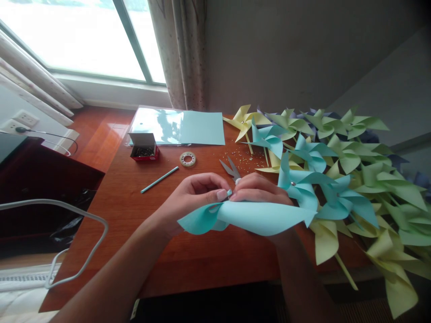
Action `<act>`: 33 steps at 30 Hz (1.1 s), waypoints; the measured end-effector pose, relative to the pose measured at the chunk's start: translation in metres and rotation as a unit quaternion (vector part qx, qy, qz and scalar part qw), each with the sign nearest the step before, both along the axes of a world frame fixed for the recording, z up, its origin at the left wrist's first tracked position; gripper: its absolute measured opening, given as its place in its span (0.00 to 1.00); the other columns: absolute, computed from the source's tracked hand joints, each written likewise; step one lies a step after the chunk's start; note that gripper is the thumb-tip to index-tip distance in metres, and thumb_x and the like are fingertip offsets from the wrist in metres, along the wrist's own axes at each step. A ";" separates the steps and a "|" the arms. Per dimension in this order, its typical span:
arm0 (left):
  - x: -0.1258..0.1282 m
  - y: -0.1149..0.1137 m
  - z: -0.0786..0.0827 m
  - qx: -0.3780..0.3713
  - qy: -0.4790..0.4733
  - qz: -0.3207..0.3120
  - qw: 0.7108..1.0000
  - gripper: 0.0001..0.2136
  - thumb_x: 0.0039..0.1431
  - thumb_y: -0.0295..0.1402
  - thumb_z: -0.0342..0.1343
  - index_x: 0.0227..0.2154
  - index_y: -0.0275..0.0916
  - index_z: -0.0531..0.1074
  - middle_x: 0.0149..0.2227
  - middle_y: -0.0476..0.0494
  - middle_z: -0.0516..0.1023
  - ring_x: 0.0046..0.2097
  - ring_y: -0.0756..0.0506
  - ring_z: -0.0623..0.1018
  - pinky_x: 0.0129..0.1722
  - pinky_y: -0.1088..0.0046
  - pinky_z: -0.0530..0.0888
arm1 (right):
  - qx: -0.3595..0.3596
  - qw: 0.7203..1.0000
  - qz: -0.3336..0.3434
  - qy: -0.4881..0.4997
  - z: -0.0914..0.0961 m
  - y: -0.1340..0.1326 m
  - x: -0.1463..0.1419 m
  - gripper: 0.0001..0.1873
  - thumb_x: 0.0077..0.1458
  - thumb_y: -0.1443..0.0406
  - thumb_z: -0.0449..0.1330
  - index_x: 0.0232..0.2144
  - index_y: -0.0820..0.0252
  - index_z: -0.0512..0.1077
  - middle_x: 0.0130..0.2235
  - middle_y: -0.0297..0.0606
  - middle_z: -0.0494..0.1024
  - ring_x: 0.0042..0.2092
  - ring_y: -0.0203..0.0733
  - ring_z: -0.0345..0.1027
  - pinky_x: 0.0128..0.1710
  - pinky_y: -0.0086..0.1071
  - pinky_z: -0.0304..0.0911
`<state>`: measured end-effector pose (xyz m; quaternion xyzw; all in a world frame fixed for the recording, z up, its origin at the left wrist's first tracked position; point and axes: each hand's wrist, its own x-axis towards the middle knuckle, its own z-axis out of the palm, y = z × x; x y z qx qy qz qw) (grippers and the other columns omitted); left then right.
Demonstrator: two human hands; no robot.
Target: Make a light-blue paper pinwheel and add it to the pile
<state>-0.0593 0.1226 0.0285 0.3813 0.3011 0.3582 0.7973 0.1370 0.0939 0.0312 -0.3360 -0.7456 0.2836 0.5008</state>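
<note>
Near the table's front edge, a light blue paper pinwheel point(259, 217) is held up edge-on, its curled blades towards me. My right hand point(261, 187) is closed on it from behind, most of its fingers hidden by the paper. At the pinwheel's centre a thin pin shows, with a small light blue tube piece point(229, 192) by it. My left hand point(202, 187) pinches this piece between thumb and forefinger. Just beyond my fingertips lie scissors point(230, 169) with spread blades, their handles partly covered by my right hand.
A blue paper stick point(159, 180), a tape roll point(187, 159) and an open red box point(144, 151) of small dark metal pieces lie left. Blue sheets point(204, 128), partly in clear film, lie behind. Finished pinwheels point(346, 152) crowd the right. Small scraps point(247, 159) surround the scissors.
</note>
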 end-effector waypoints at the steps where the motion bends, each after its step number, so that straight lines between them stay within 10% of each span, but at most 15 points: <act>1: 0.000 0.000 0.000 -0.002 -0.002 0.000 1.000 0.06 0.52 0.32 0.70 0.30 0.36 0.80 0.30 0.46 0.79 0.30 0.51 0.74 0.29 0.78 0.70 | 0.000 1.000 -0.001 -0.001 0.001 0.000 0.000 0.06 0.59 0.66 0.64 0.38 0.53 0.80 0.35 0.38 0.77 0.38 0.45 0.75 0.39 0.39 0.73; 33: -0.003 0.001 -0.004 0.020 -0.017 0.002 1.000 0.07 0.51 0.32 0.71 0.28 0.35 0.79 0.31 0.44 0.77 0.32 0.51 0.74 0.30 0.78 0.71 | -0.007 1.000 -0.002 -0.018 0.000 -0.001 -0.001 0.06 0.63 0.66 0.61 0.37 0.52 0.79 0.35 0.35 0.78 0.40 0.42 0.74 0.43 0.37 0.72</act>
